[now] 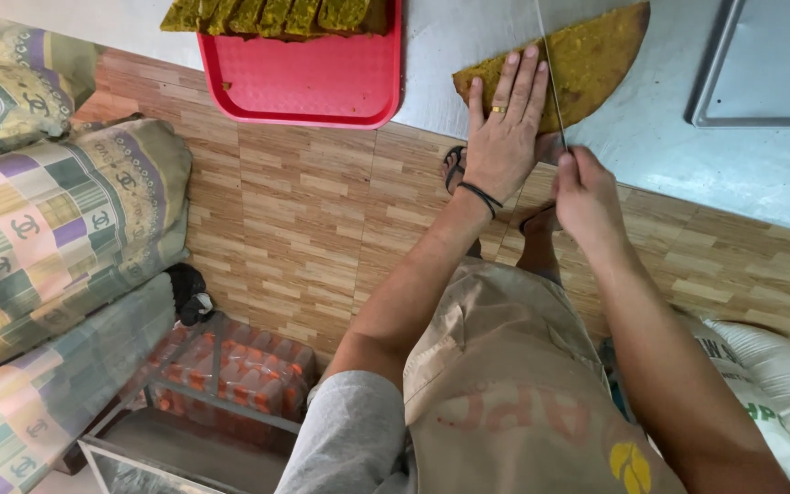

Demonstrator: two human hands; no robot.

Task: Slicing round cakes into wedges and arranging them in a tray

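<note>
1. Left hand (pixel 503 128) lies flat, fingers spread, on the half-round yellow-green cake (pixel 587 59) at the tabletop (pixel 669 137) near edge.
2. Right hand (pixel 585 187) grips a long knife (pixel 550 69) across the cake.
3. Red tray (pixel 304 87) of cut slices sits beside it.

The top edge cuts off the knife blade (pixel 549 64) and stacked slices (pixel 272 16).

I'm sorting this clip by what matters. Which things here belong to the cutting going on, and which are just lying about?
In use:
- left hand, flat on the yellow-green cake
- right hand, gripping the knife
- red tray with cut slices
- steel table

Lying about:
- patterned bedding
- bottle packs
- white sack
- metal tray
</note>
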